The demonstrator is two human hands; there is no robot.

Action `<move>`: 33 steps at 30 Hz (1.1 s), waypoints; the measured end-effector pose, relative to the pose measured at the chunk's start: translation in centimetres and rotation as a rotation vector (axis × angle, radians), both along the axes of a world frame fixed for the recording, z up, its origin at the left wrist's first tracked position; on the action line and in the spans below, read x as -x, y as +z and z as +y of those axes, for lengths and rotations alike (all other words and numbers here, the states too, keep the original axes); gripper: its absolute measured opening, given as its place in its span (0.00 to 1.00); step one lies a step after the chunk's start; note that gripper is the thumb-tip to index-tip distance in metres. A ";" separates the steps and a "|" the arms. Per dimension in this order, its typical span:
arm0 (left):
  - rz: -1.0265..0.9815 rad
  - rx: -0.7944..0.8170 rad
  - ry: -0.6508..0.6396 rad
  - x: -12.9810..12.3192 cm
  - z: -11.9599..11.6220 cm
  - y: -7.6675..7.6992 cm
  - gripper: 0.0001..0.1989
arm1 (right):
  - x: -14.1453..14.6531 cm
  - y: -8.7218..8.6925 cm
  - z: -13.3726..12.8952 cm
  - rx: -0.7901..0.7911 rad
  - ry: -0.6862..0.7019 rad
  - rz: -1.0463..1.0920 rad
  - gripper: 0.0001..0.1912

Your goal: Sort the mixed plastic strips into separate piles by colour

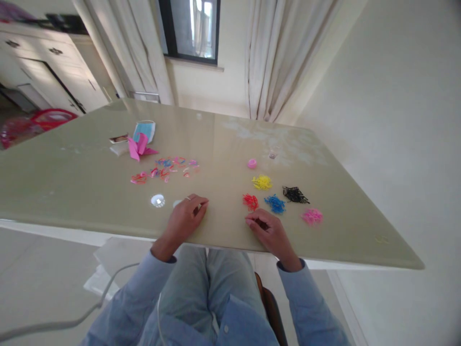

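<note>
My left hand [187, 215] rests near the table's front edge, its thumb and forefinger drawn together. Whatever may be between those fingertips is too small to make out. My right hand [268, 232] is pinched too, just below a pile of small red pieces [250, 202]; its fingertips hide anything held. Close by lie piles of small thin pieces in blue [275, 204], yellow [262, 182], black [295, 194] and pink [312, 216]. Beyond my left hand, mixed coloured loops [163, 169], resembling little rubber bands, are scattered about.
A round pink object [252, 164] stands behind the yellow pile. Left of my left hand is a shiny round disc [157, 201]. Farther back lie a folded pink paper shape [140, 147] and a blue face mask [144, 130]. The table [219, 144] reaches toward the curtains.
</note>
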State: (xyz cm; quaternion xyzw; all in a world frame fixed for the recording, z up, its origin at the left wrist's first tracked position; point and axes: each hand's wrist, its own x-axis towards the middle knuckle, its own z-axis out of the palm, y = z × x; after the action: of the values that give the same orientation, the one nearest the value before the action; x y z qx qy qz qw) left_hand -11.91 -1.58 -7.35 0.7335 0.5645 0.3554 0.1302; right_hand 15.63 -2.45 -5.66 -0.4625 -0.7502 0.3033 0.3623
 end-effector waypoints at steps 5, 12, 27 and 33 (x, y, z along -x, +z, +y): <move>-0.154 0.002 0.013 2.9 -1.4 -0.2 0.09 | 0.3 1.0 0.1 0.056 0.027 -0.052 0.10; -0.316 0.014 0.042 2.7 -1.8 0.2 0.08 | 5.8 4.5 1.7 0.027 0.171 -0.087 0.11; -0.302 0.110 0.100 2.6 -1.8 0.7 0.07 | 25.6 3.0 12.8 -0.124 0.401 -0.522 0.07; -0.254 0.123 0.104 2.6 -1.7 0.8 0.07 | 26.6 2.5 13.5 -0.150 0.398 -0.610 0.06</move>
State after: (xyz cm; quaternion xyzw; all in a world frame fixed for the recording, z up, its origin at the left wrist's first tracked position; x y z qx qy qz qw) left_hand -14.50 -3.24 -6.53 0.6428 0.6016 0.4165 0.2268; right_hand -10.97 11.02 -3.12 -0.3489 -0.9191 0.1601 0.0890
